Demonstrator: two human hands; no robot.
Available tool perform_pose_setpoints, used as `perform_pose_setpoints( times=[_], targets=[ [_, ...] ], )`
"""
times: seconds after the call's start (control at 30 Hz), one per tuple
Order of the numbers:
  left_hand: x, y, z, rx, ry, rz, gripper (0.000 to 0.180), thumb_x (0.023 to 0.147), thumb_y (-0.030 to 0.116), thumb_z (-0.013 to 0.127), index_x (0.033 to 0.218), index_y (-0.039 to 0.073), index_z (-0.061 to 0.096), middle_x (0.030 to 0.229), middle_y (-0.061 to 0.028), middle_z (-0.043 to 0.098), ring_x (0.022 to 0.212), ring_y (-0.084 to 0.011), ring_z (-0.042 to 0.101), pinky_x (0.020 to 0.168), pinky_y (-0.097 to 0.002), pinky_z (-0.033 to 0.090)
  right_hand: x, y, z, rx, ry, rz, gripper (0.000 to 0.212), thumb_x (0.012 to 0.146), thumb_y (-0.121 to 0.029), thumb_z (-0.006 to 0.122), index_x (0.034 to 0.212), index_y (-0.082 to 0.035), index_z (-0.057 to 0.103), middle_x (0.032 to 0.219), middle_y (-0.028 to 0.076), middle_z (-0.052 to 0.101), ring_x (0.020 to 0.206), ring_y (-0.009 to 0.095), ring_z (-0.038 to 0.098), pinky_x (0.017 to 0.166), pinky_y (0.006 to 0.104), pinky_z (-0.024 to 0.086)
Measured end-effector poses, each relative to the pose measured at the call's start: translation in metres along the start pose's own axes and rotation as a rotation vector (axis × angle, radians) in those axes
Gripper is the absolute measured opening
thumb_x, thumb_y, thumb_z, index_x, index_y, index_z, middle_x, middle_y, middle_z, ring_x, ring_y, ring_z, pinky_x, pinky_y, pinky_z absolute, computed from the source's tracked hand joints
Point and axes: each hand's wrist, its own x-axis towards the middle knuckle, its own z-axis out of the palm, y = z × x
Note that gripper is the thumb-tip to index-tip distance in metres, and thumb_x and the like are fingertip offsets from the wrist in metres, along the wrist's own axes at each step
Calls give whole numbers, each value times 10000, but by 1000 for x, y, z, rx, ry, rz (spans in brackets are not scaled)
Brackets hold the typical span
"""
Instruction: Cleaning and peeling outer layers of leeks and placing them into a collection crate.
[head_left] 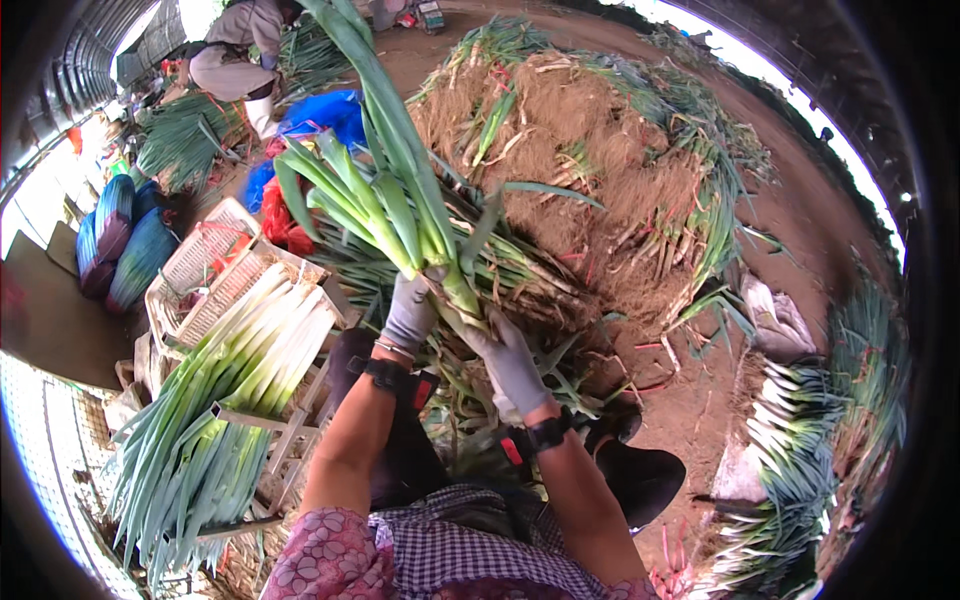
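Note:
In front of me, large leeks [410,225] stand tilted up, their green leaves fanning toward the top of the view. My left hand [408,314], in a grey glove, is closed around them just below where the leaves part. Lower and to the right, my gloved right hand [512,368] is closed on the stalk end; its fingertips are partly hidden. Beneath my hands lies a heap of loose leeks and stripped leaves [500,262]. To my left, trimmed leeks [250,345] with pale stems lie side by side on a wooden rack [290,445].
Pinkish plastic crates [212,245] stand beyond the rack, near blue-wrapped bundles [140,245]. A large mound of soil-covered leeks [590,140] fills the far middle. Rows of leeks [785,440] lie at the right. Another person [240,55] bends over at the far left.

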Motion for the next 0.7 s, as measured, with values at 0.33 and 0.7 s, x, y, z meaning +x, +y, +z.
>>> perform_pose_setpoints(
  times=[0.33, 0.7],
  targets=[
    [-23, 0, 9, 84, -87, -102, 301, 941, 169, 712, 1180, -8, 662, 989, -36, 684, 845, -145, 648, 758, -298, 534, -9, -44, 7, 58, 165, -77, 394, 884, -120, 763, 1235, 23, 658, 1100, 109, 725, 985, 183, 659, 908, 351, 530],
    [23, 30, -58, 287, -104, -190, 268, 917, 110, 672, 1147, -30, 671, 983, -34, 697, 826, -145, 663, 710, -301, 546, 73, 29, 72, 90, 12, 52, 434, 828, -311, 868, 1117, -19, 725, 1003, 72, 760, 903, 159, 690, 819, 340, 549]
  ],
)
